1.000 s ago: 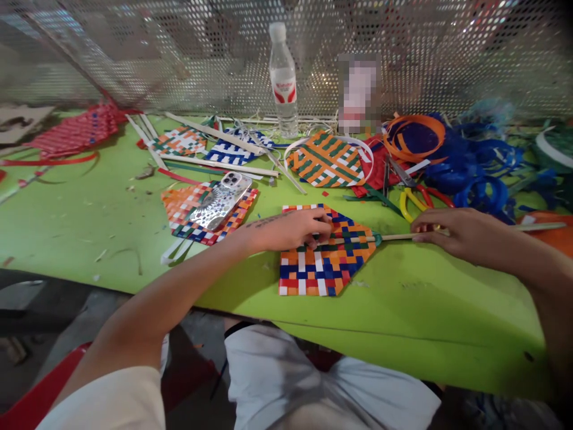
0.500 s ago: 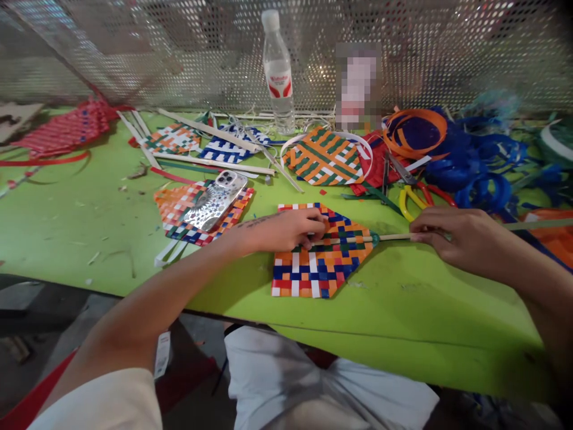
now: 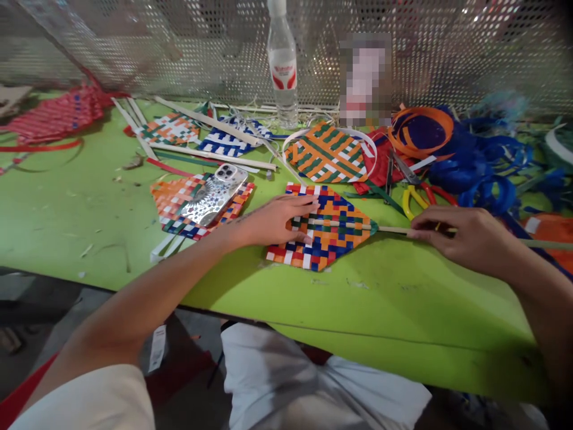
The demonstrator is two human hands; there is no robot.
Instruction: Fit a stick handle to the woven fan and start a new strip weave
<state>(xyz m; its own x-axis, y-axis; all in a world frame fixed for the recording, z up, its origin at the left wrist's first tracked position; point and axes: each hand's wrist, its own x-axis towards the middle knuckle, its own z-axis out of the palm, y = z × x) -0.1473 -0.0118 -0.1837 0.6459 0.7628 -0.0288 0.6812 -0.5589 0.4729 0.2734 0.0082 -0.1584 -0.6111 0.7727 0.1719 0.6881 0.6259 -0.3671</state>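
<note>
In the head view, a woven piece of orange, blue, white, red and green plastic strips lies in front of me, its pointed end facing right. A thin pale bamboo strip runs through the weave along its middle and out past the tip. My left hand rests over the piece's left part, thumb and fingers spread apart. Right of the tip, my right hand pinches the bamboo strip between thumb and fingers; the strip's far end extends beyond the hand to the right.
A phone lies on another woven piece at left. Behind stand a water bottle and a perforated metal panel. Yellow-and-red-handled pliers, an orange coil and blue strips sit at the right on the green table.
My left hand's fingers have spread from a bunched grip on the weave. The woven piece has shifted slightly away from me and turned a little. My right hand stays on the bamboo strip.
</note>
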